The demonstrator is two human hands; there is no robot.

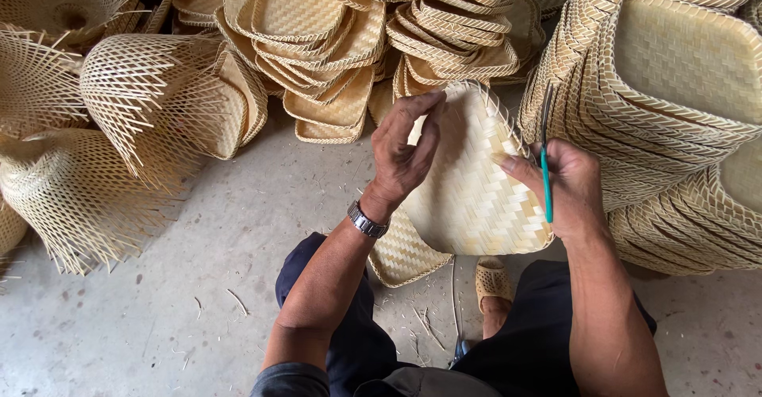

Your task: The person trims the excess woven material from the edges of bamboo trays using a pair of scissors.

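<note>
The left hand (401, 155) is pressing its fingertips against the upper rim of a square woven bamboo tray (468, 190), grip closed lightly on the edge, wrist with a metal watch (367, 220) just below. The right hand (567, 186) is pinching the tray's right rim with the thumb while the same grip is holding a slim tool with a green handle (546, 186) — its dark tip is rising above the fingers, close to the rim. The tray is being held tilted over the lap, underside toward the camera, between the two grips. Its weave is running diagonally; one corner is pointing up and away, toward the heap of finished trays (333, 40) beyond the left grip, so the long axis, corner to corner, is running from lower right to upper left. Judgement: the rim work is going best with the left grip steadying the edge next to the spot being worked, the tool kept parallel to the rim — not across the weave. A second tray (405, 254) is lying below the left wrist on the concrete floor (198, 270); a tall stack (675, 111) is standing just right of the right grip.
</note>
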